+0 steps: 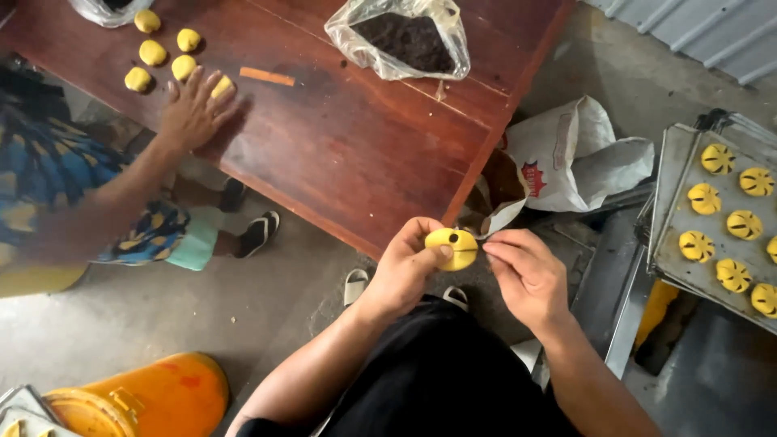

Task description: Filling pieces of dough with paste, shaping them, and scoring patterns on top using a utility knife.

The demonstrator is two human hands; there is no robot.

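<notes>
My left hand point(409, 263) holds a round yellow dough piece point(455, 248) with a small dark spot on top, thumb pressed on it. Beside it, my right hand point(524, 271) pinches something thin against the dough's right edge; what it grips is too small to make out. Both hands hover over the floor just off the corner of a dark wooden table point(356, 146). A metal baking tray point(676, 259) at the right carries several yellow dough pieces point(716, 159) scored with dark slits.
Another person's hand point(193, 113) rests on the table among several plain yellow dough balls point(152, 53) and an orange stick point(267, 77). A plastic bag of dark filling point(405, 39) sits on the table. A white sack point(571, 158) and an orange bucket point(154, 396) stand on the floor.
</notes>
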